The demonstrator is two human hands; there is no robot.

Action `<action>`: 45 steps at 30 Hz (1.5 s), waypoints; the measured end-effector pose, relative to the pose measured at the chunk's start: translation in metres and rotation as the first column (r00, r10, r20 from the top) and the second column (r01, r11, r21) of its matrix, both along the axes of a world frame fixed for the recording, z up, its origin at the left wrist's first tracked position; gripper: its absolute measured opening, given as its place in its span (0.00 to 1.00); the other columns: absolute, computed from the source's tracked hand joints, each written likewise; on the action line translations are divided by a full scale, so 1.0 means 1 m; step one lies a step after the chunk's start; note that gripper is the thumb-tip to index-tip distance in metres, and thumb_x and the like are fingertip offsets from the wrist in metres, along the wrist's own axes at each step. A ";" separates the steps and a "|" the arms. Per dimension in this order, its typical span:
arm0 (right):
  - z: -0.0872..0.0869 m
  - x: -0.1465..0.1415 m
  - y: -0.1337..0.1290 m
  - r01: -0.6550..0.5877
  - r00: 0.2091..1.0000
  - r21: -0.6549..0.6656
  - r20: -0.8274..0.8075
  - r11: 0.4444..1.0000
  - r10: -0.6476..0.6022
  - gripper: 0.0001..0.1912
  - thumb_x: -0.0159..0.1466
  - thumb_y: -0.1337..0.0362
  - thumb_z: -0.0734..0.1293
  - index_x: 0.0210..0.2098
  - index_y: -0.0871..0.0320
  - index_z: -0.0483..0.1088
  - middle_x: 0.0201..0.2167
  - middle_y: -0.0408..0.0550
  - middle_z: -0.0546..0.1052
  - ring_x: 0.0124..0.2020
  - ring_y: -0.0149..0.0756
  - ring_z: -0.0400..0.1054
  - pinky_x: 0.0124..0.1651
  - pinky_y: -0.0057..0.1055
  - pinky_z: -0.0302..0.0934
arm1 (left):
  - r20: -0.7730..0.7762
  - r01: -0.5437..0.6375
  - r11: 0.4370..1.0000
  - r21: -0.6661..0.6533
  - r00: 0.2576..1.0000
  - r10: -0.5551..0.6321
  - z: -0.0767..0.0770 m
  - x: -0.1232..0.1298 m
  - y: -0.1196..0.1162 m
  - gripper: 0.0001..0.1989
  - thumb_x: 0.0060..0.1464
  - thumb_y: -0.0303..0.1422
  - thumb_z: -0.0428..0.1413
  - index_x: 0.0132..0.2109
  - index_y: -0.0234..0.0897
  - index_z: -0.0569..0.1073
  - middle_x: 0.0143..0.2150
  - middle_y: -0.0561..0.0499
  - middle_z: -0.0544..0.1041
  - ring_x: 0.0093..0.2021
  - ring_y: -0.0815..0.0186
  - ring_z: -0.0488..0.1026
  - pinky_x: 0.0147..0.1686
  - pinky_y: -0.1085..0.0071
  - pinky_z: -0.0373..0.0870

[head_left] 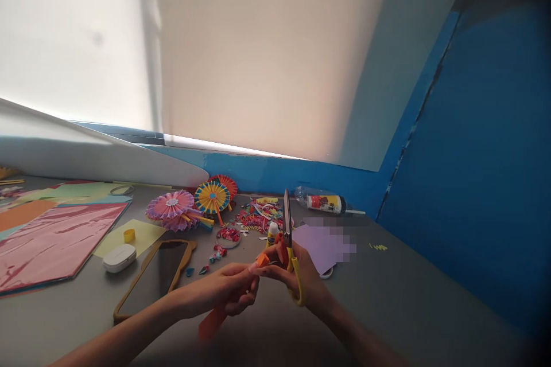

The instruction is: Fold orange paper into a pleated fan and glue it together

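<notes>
My left hand (226, 291) pinches a strip of orange paper (210, 324), whose end hangs below the fingers. A small orange paper piece (262, 260) shows at the fingertips, between my two hands. My right hand (301, 278) is shut on a pair of yellow-handled scissors (289, 243), with the steel blades pointing up and away from me. The scissors stand right next to the orange paper. I cannot tell whether the blades are on it.
Behind my hands lie paper rosettes (189, 203), scattered paper scraps (258, 215), a glue bottle (272, 234) and a toppled plastic bottle (322, 202). On the left are coloured paper sheets (55, 246), a phone (155, 278) and a white case (119, 258). A lilac sheet (318, 248) lies right.
</notes>
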State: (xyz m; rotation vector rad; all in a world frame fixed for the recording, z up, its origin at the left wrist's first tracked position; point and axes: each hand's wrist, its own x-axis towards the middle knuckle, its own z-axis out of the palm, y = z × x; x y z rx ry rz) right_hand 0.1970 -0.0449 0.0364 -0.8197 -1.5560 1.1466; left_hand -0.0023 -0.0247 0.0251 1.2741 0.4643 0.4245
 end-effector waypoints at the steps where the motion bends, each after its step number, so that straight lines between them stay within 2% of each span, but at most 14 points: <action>1: 0.000 -0.001 -0.001 0.002 1.000 -0.006 -0.001 1.000 -0.002 0.16 0.51 0.60 0.77 0.32 0.57 0.68 0.32 0.44 0.78 0.34 0.38 0.74 0.39 0.33 0.69 | -0.017 0.008 1.000 0.008 1.000 -0.008 0.000 0.000 0.000 0.19 0.61 0.48 0.50 0.35 0.35 0.64 0.25 0.56 0.64 0.19 0.77 0.55 0.21 0.77 0.49; 5: -0.001 -0.002 -0.004 -0.017 1.000 -0.025 0.026 1.000 0.018 0.16 0.51 0.59 0.77 0.34 0.57 0.70 0.31 0.43 0.77 0.34 0.37 0.73 0.39 0.31 0.68 | -0.067 0.025 0.999 0.021 0.998 -0.023 0.001 0.002 -0.002 0.21 0.61 0.50 0.48 0.33 0.35 0.64 0.24 0.54 0.69 0.19 0.75 0.61 0.21 0.76 0.54; 8: -0.001 -0.003 -0.005 0.001 0.999 -0.010 0.041 1.000 -0.001 0.17 0.51 0.57 0.77 0.33 0.57 0.70 0.32 0.44 0.77 0.34 0.37 0.72 0.39 0.31 0.68 | -0.078 0.018 0.999 0.040 0.997 -0.015 0.004 0.003 -0.004 0.21 0.60 0.50 0.49 0.33 0.35 0.64 0.24 0.54 0.69 0.19 0.76 0.59 0.21 0.76 0.52; 12: 0.000 -0.003 -0.007 0.040 0.998 0.012 0.044 0.999 -0.041 0.16 0.51 0.56 0.76 0.29 0.57 0.68 0.33 0.45 0.77 0.32 0.36 0.71 0.38 0.31 0.67 | -0.073 0.001 0.998 0.060 0.997 0.003 0.009 0.003 -0.007 0.20 0.60 0.49 0.50 0.32 0.36 0.63 0.22 0.57 0.64 0.19 0.76 0.53 0.20 0.76 0.48; 15: -0.001 -0.003 -0.008 0.037 0.999 0.029 0.014 0.999 -0.037 0.20 0.51 0.56 0.76 0.23 0.57 0.62 0.33 0.45 0.78 0.35 0.37 0.72 0.37 0.30 0.67 | -0.078 -0.028 0.998 0.064 0.996 0.033 0.010 0.002 -0.008 0.20 0.59 0.49 0.51 0.32 0.36 0.63 0.21 0.60 0.57 0.20 0.75 0.50 0.21 0.76 0.48; 18: -0.003 -0.002 -0.007 0.065 0.998 0.011 0.018 0.998 -0.065 0.18 0.54 0.54 0.74 0.25 0.56 0.63 0.35 0.47 0.78 0.36 0.39 0.73 0.39 0.32 0.68 | -0.122 -0.060 0.976 0.207 0.989 0.086 0.008 0.003 -0.006 0.21 0.60 0.51 0.48 0.33 0.35 0.66 0.21 0.59 0.55 0.21 0.73 0.51 0.21 0.76 0.49; 22: -0.007 0.000 -0.003 0.189 0.980 -0.027 0.068 0.982 -0.187 0.16 0.56 0.53 0.73 0.35 0.57 0.69 0.35 0.46 0.78 0.37 0.40 0.73 0.41 0.33 0.67 | -0.129 -0.124 0.868 0.481 0.969 0.210 0.001 0.007 -0.003 0.23 0.62 0.51 0.43 0.35 0.35 0.68 0.20 0.59 0.55 0.21 0.72 0.52 0.21 0.76 0.49; 27: -0.013 -0.001 -0.001 0.258 0.961 -0.018 0.111 0.966 -0.254 0.17 0.54 0.54 0.74 0.33 0.57 0.68 0.31 0.44 0.77 0.35 0.38 0.73 0.39 0.31 0.66 | -0.203 -0.131 0.671 0.730 0.895 0.396 -0.001 0.008 -0.003 0.21 0.64 0.47 0.42 0.35 0.36 0.69 0.21 0.57 0.60 0.22 0.71 0.57 0.24 0.75 0.52; 29: -0.014 -0.002 -0.001 0.255 0.961 -0.011 0.112 0.967 -0.252 0.17 0.54 0.54 0.75 0.33 0.57 0.69 0.31 0.44 0.78 0.34 0.38 0.73 0.39 0.31 0.66 | -0.226 -0.120 0.632 0.766 0.869 0.440 -0.001 0.008 -0.003 0.21 0.65 0.46 0.42 0.35 0.37 0.70 0.21 0.57 0.61 0.22 0.71 0.57 0.24 0.75 0.52; 32: -0.014 -0.003 0.000 0.263 0.957 0.013 0.124 0.965 -0.262 0.17 0.54 0.53 0.74 0.33 0.57 0.69 0.30 0.45 0.78 0.33 0.39 0.73 0.38 0.32 0.66 | -0.245 -0.091 0.612 0.786 0.863 0.442 -0.002 0.007 -0.002 0.21 0.65 0.47 0.41 0.37 0.37 0.71 0.21 0.56 0.63 0.22 0.70 0.60 0.25 0.75 0.53; 35: -0.009 0.001 0.002 0.284 0.949 0.029 0.137 0.958 -0.285 0.18 0.53 0.51 0.74 0.31 0.57 0.69 0.29 0.46 0.78 0.33 0.41 0.74 0.38 0.34 0.67 | -0.242 -0.082 0.672 0.736 0.895 0.374 -0.003 0.004 0.000 0.24 0.65 0.48 0.39 0.37 0.36 0.71 0.23 0.55 0.66 0.24 0.69 0.62 0.27 0.75 0.56; 38: 0.000 0.012 0.004 0.297 0.947 0.005 0.125 0.955 -0.295 0.20 0.49 0.51 0.76 0.28 0.57 0.67 0.28 0.46 0.78 0.33 0.41 0.74 0.39 0.35 0.68 | -0.259 -0.055 0.805 0.591 0.932 0.254 -0.003 -0.003 0.002 0.26 0.64 0.51 0.40 0.38 0.35 0.71 0.25 0.54 0.66 0.24 0.71 0.60 0.25 0.76 0.56; 40: 0.007 0.022 0.006 0.301 0.947 -0.012 0.123 0.953 -0.298 0.21 0.48 0.51 0.77 0.27 0.57 0.65 0.28 0.46 0.78 0.33 0.40 0.74 0.38 0.34 0.68 | -0.263 -0.002 0.871 0.491 0.953 0.151 -0.001 -0.008 0.005 0.25 0.63 0.51 0.42 0.41 0.34 0.72 0.27 0.54 0.67 0.24 0.72 0.59 0.25 0.76 0.57; 45: 0.016 0.037 0.009 0.327 0.937 -0.010 0.133 0.945 -0.323 0.22 0.48 0.52 0.77 0.25 0.56 0.63 0.27 0.45 0.76 0.30 0.38 0.72 0.32 0.32 0.67 | -0.211 0.080 0.939 0.335 0.977 -0.008 0.001 -0.017 0.014 0.20 0.60 0.47 0.51 0.44 0.33 0.74 0.32 0.49 0.74 0.28 0.72 0.66 0.31 0.76 0.64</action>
